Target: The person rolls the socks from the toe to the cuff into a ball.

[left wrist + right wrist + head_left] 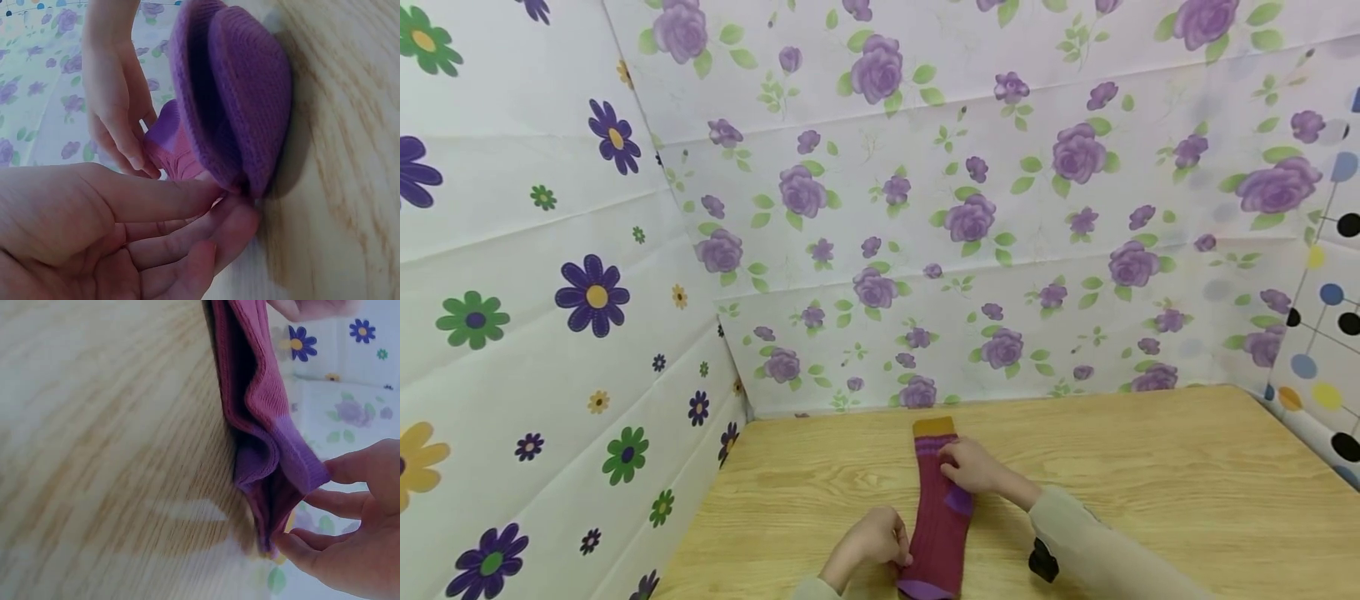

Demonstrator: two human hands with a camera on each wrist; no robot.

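Observation:
Two maroon socks (942, 533) lie stacked lengthwise on the table, with a mustard cuff (933, 427) at the far end and purple heel and toe parts. Their two layers show a gap at the purple toes (256, 94) in the left wrist view. My left hand (880, 535) pinches the left edge of the socks near the toe end, thumb above and fingers below. Further up, my right hand (973, 467) holds the right edge by the purple heel (300, 456), its fingertips on the fabric between heel and cuff.
The wooden table (1112, 467) extends to both sides of the socks. Behind it hangs a white sheet with purple roses (970, 218); a daisy-patterned sheet (597, 297) closes the left side. A small black object (1042, 561) sits under the right forearm.

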